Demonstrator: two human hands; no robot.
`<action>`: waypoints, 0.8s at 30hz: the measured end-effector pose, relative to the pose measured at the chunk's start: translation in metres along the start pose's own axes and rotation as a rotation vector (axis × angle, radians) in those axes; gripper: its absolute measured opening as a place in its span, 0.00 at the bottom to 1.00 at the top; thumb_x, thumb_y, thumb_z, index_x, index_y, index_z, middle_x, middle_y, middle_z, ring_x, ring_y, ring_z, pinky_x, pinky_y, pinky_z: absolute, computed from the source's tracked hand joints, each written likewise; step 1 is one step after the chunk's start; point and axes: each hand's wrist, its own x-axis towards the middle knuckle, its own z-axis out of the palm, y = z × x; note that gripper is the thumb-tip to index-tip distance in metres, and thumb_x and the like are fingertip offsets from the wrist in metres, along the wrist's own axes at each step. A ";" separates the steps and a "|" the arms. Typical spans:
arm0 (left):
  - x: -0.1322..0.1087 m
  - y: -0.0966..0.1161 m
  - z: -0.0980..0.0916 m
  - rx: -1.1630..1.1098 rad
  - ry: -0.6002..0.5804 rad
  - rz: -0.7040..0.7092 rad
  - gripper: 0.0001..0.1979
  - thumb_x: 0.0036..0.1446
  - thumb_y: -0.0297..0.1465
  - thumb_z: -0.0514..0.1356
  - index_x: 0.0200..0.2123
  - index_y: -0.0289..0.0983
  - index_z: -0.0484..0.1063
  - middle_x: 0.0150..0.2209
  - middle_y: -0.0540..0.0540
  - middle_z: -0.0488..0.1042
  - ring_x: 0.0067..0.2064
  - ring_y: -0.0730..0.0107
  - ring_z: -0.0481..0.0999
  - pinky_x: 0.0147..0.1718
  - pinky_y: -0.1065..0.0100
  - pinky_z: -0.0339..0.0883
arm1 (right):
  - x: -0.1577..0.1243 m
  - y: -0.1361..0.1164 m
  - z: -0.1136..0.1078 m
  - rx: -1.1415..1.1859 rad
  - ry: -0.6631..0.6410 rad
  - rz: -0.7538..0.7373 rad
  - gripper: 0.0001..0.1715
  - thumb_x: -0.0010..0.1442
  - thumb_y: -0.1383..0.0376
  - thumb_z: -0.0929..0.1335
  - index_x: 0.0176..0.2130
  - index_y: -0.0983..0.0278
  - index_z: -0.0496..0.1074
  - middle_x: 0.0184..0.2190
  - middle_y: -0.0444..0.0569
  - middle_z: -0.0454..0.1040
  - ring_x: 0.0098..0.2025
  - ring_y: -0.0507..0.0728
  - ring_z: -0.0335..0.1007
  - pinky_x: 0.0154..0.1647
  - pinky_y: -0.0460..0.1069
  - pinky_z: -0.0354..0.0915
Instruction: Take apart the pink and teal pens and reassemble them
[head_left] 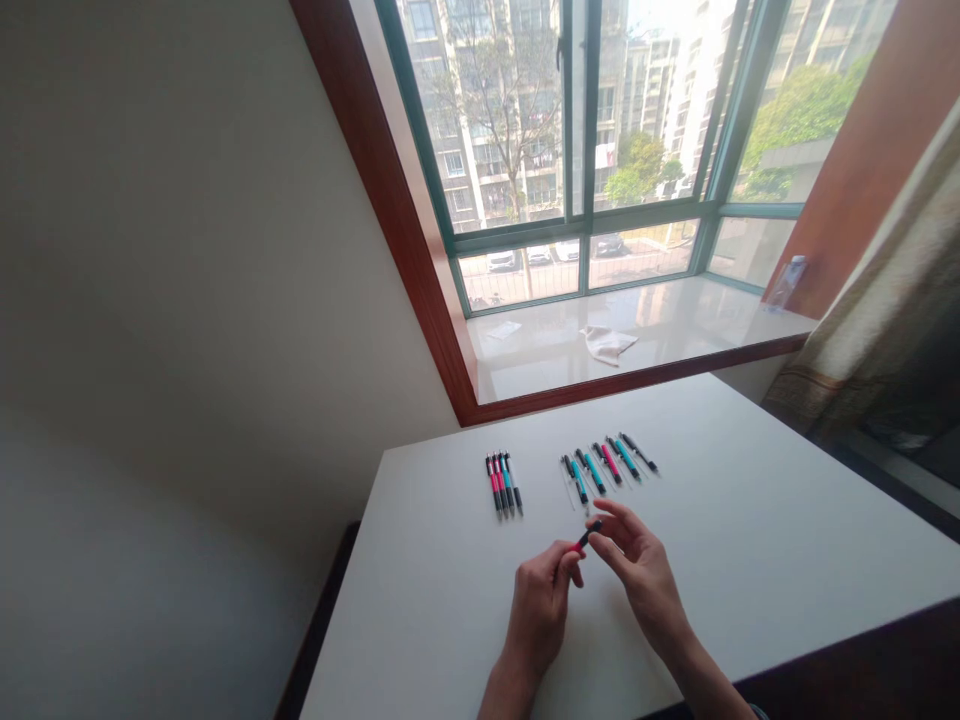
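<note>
A pink-and-black pen part (582, 542) is pinched between the thumb and fingers of my left hand (538, 600). At its black upper end, the thumb and fingertips of my right hand (646, 575) close around it; the other fingers are loosely bent. Both hands are above the near middle of the white table. Just beyond them lies a slanted row of pen parts (610, 463), turquoise, pink and black, with thin clear refills between them. To the left, several pens (502, 485) with black grips lie side by side, pink, turquoise and clear.
The white table (420, 600) meets a wall (225, 300) on its left. Behind it is a window sill with a crumpled cloth (607, 345), a flat white scrap (504, 330) and a clear bottle (787, 283). A curtain (862, 300) hangs at the right.
</note>
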 end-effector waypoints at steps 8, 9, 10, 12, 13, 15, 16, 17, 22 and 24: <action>-0.002 -0.003 0.000 -0.017 0.001 -0.013 0.20 0.73 0.41 0.49 0.42 0.37 0.77 0.27 0.49 0.75 0.28 0.70 0.71 0.31 0.71 0.61 | -0.002 -0.010 0.000 -0.074 -0.016 -0.051 0.30 0.57 0.55 0.76 0.56 0.59 0.72 0.41 0.51 0.80 0.47 0.62 0.78 0.51 0.55 0.73; -0.002 -0.003 0.000 -0.024 0.006 -0.017 0.20 0.73 0.42 0.48 0.42 0.37 0.77 0.27 0.49 0.75 0.28 0.70 0.71 0.31 0.72 0.61 | -0.003 -0.012 0.001 -0.074 -0.020 -0.049 0.30 0.58 0.54 0.76 0.56 0.59 0.72 0.40 0.51 0.80 0.46 0.62 0.79 0.51 0.56 0.74; -0.002 -0.003 0.000 -0.030 0.011 -0.021 0.21 0.73 0.42 0.48 0.43 0.37 0.77 0.26 0.49 0.75 0.27 0.70 0.70 0.30 0.72 0.60 | -0.004 -0.013 0.002 -0.071 -0.024 -0.049 0.30 0.59 0.54 0.75 0.57 0.59 0.71 0.40 0.51 0.80 0.47 0.62 0.78 0.52 0.56 0.73; -0.002 -0.003 0.000 -0.034 0.014 -0.026 0.21 0.73 0.42 0.48 0.42 0.37 0.77 0.26 0.49 0.75 0.27 0.70 0.70 0.30 0.72 0.60 | -0.005 -0.015 0.003 -0.078 -0.029 -0.057 0.31 0.60 0.54 0.75 0.59 0.59 0.70 0.45 0.53 0.80 0.52 0.63 0.76 0.54 0.57 0.72; -0.002 -0.003 0.000 -0.032 0.010 -0.025 0.21 0.73 0.42 0.48 0.42 0.37 0.77 0.26 0.49 0.75 0.27 0.70 0.70 0.30 0.72 0.60 | -0.005 -0.016 0.004 -0.091 -0.028 -0.061 0.31 0.60 0.54 0.75 0.59 0.59 0.70 0.45 0.53 0.79 0.53 0.63 0.76 0.55 0.57 0.72; -0.002 -0.002 0.001 -0.025 -0.005 -0.014 0.21 0.73 0.41 0.49 0.40 0.37 0.77 0.27 0.49 0.75 0.28 0.70 0.71 0.31 0.71 0.61 | -0.005 -0.016 0.004 -0.115 -0.029 -0.061 0.31 0.59 0.55 0.75 0.58 0.60 0.70 0.42 0.52 0.80 0.48 0.62 0.78 0.54 0.58 0.72; -0.001 -0.001 0.001 -0.022 -0.012 -0.006 0.21 0.73 0.41 0.49 0.40 0.37 0.77 0.27 0.49 0.75 0.28 0.70 0.71 0.31 0.71 0.61 | -0.005 -0.015 0.004 -0.116 -0.035 -0.054 0.30 0.59 0.55 0.76 0.57 0.61 0.71 0.40 0.51 0.80 0.44 0.61 0.79 0.53 0.58 0.72; -0.001 -0.001 0.001 -0.020 -0.016 -0.001 0.20 0.73 0.41 0.49 0.40 0.37 0.77 0.27 0.49 0.75 0.28 0.70 0.71 0.32 0.71 0.61 | -0.004 -0.014 0.004 -0.108 -0.042 -0.044 0.30 0.59 0.55 0.76 0.56 0.61 0.71 0.39 0.50 0.80 0.42 0.61 0.79 0.52 0.58 0.73; -0.002 0.000 0.001 -0.011 -0.011 0.003 0.20 0.73 0.40 0.49 0.39 0.37 0.77 0.27 0.49 0.75 0.28 0.70 0.71 0.32 0.71 0.61 | -0.004 -0.011 0.004 -0.051 -0.073 -0.042 0.28 0.62 0.55 0.73 0.59 0.59 0.69 0.48 0.54 0.79 0.52 0.63 0.76 0.53 0.57 0.73; -0.002 0.001 0.000 -0.005 -0.005 0.011 0.20 0.72 0.40 0.50 0.35 0.37 0.77 0.27 0.48 0.75 0.28 0.70 0.71 0.32 0.71 0.61 | -0.004 -0.012 0.005 -0.060 -0.055 -0.060 0.28 0.60 0.56 0.75 0.57 0.59 0.70 0.47 0.53 0.79 0.50 0.62 0.77 0.52 0.57 0.73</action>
